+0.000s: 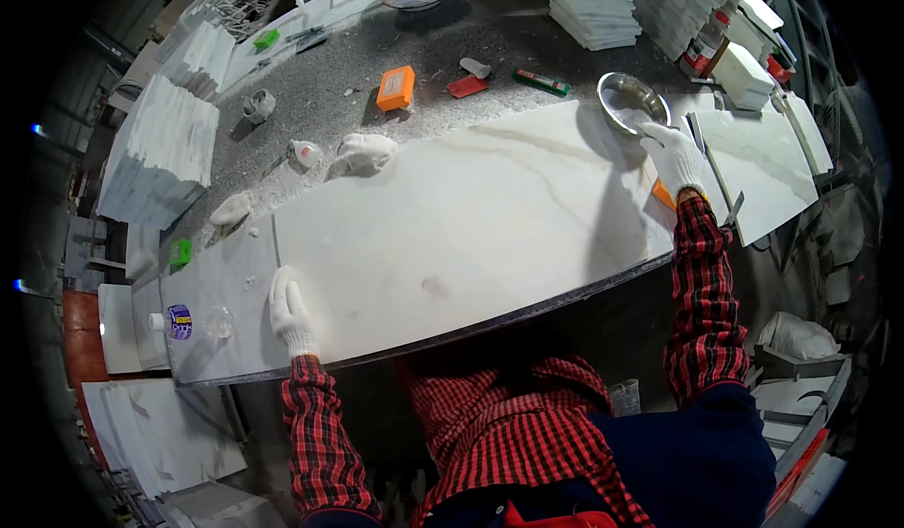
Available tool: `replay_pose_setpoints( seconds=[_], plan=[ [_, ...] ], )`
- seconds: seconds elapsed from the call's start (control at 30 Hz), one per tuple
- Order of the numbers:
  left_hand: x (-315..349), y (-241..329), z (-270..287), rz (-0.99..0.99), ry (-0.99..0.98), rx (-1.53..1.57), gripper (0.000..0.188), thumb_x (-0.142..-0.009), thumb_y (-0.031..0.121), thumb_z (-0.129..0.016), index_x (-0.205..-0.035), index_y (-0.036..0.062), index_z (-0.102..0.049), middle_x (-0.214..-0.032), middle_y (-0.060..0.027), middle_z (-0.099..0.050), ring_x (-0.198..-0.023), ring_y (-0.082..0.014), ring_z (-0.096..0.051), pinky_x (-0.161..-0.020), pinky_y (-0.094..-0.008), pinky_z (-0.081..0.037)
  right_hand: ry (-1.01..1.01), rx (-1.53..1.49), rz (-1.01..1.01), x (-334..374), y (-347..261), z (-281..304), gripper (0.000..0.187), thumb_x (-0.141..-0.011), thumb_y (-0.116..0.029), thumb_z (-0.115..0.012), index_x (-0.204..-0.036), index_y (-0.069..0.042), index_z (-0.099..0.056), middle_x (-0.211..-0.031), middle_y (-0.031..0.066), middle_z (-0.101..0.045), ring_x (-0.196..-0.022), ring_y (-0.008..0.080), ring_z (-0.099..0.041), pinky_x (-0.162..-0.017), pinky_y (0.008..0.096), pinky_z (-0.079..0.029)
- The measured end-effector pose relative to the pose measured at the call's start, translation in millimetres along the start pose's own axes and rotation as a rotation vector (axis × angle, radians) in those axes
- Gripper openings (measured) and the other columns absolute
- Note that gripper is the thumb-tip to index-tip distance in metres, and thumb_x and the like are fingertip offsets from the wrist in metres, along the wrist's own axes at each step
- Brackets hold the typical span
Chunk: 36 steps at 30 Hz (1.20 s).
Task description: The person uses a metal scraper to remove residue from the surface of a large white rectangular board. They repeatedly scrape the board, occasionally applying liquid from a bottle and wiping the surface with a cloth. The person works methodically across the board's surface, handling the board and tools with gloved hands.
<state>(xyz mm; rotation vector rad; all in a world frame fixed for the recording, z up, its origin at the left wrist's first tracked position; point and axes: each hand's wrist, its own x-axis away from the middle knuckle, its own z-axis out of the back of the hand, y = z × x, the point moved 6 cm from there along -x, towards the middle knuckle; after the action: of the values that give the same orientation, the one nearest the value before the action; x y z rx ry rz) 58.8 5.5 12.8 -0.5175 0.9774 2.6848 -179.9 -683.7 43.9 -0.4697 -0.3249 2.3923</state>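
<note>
A large white marble slab [471, 227] with pale brown veins lies flat along the table's near edge. My left hand [290, 313], in a white knit glove, rests at the slab's left end with its fingers stretched out together. At the slab's far right corner is a shiny metal bowl [633, 104] with whitish stuff inside. My right hand [676, 161], gloved the same way, has its fingers and thumb at the bowl's near right rim. The fingertips there are partly hidden. An orange piece [663, 194] shows beside my right wrist.
Beyond the slab lie an orange box [395, 88], a crumpled white cloth [363, 154] and a green-and-red strip-shaped object [541, 81]. Tile stacks stand at the left [162, 156] and far right [591, 0]. A clear bottle [202, 323] lies left of my left hand.
</note>
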Motion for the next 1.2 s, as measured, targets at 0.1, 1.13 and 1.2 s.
replay_pose_setpoints(
  seconds=[0.1, 1.13, 1.2],
  plan=[
    [-1.8, -2.5, -2.3, -0.003, 0.006, -0.001, 0.032, -0.104, 0.016, -0.056, -0.129, -0.0002, -0.070, -0.136, -0.0146, -0.069, -0.128, -0.0280, -0.063, -0.111, -0.0382, -0.047, -0.002, -0.110, 0.000, -2.6, 21.5, -14.8, 0.035, -0.092, -0.035, -0.069, -0.122, -0.019, -0.077, -0.116, 0.0129, -0.075, -0.109, 0.0327, -0.070, -0.095, 0.0406, -0.053],
    [1.4, 19.2, 14.0, 0.001, 0.081, -0.029, 0.032, -0.100, 0.024, -0.060, -0.124, 0.0070, -0.071, -0.132, -0.0126, -0.069, -0.119, -0.0362, -0.063, -0.105, -0.0430, -0.049, -0.207, -0.598, 0.123, 81.9, -202.9, -41.9, 0.036, -0.100, -0.018, -0.070, -0.133, -0.005, -0.071, -0.124, 0.0125, -0.075, -0.113, 0.0167, -0.068, -0.100, 0.0300, -0.050],
    [-3.0, 27.5, 11.5, -0.011, 0.078, -0.012, 0.031, -0.099, 0.023, -0.062, -0.124, 0.0063, -0.071, -0.131, -0.0127, -0.070, -0.117, -0.0360, -0.063, -0.104, -0.0428, -0.050, -0.205, -0.714, 0.214, 90.0, -223.5, -82.4, 0.037, -0.099, -0.019, -0.070, -0.133, -0.003, -0.070, -0.122, 0.0142, -0.075, -0.108, 0.0165, -0.069, -0.097, 0.0305, -0.051]
  ],
)
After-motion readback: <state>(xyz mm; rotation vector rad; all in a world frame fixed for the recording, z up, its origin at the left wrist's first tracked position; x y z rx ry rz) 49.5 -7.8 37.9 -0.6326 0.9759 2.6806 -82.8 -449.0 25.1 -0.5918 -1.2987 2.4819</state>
